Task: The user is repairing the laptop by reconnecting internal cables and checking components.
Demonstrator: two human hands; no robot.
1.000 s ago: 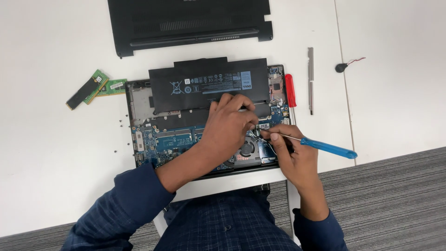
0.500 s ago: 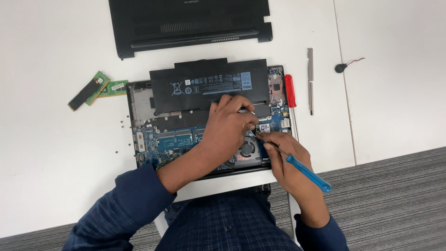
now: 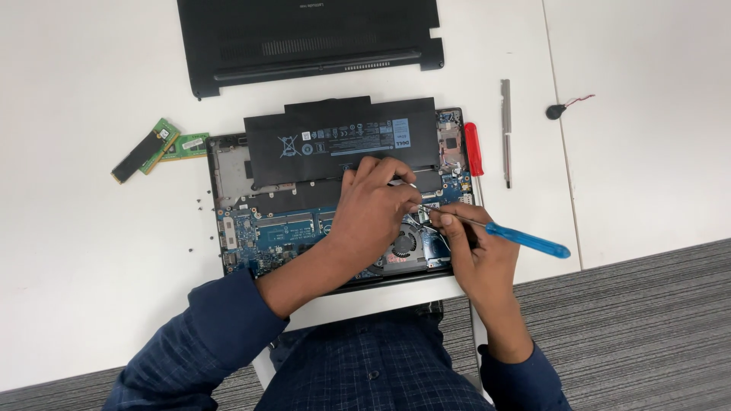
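White desk (image 3: 91, 251) carries an opened laptop (image 3: 228, 243) lying bottom-up with its circuit board, round fan (image 3: 403, 245) and long black battery (image 3: 343, 141) exposed. Head view only. Left hand (image 3: 373, 209) lies palm-down over the middle of the board, fingers bent and close together, tips pressed near the battery's lower edge; whether they pinch anything there cannot be told, since the hand itself covers the spot. Right hand (image 3: 476, 251) sits at the laptop's lower right corner, fingers clamped on a blue-handled screwdriver (image 3: 525, 240); the handle sticks out to the right over the desk, the thin shaft runs left to a point just beside the left fingertips, above the fan. Both forearms in dark blue checked sleeves cross the near edge of the desk and hide the laptop's front rim. Around: the removed black bottom cover (image 3: 312, 38) lies well apart at the far edge; two green memory sticks (image 3: 156, 146) lie left of the laptop; small loose screws (image 3: 199, 204) are scattered by its left side; a red-handled tool (image 3: 474, 148) touches the right edge; a slim grey metal tool (image 3: 505, 129) lies beside it; a coin cell with red wire (image 3: 556, 111) lies farther right. Grey carpet (image 3: 647, 327) below.
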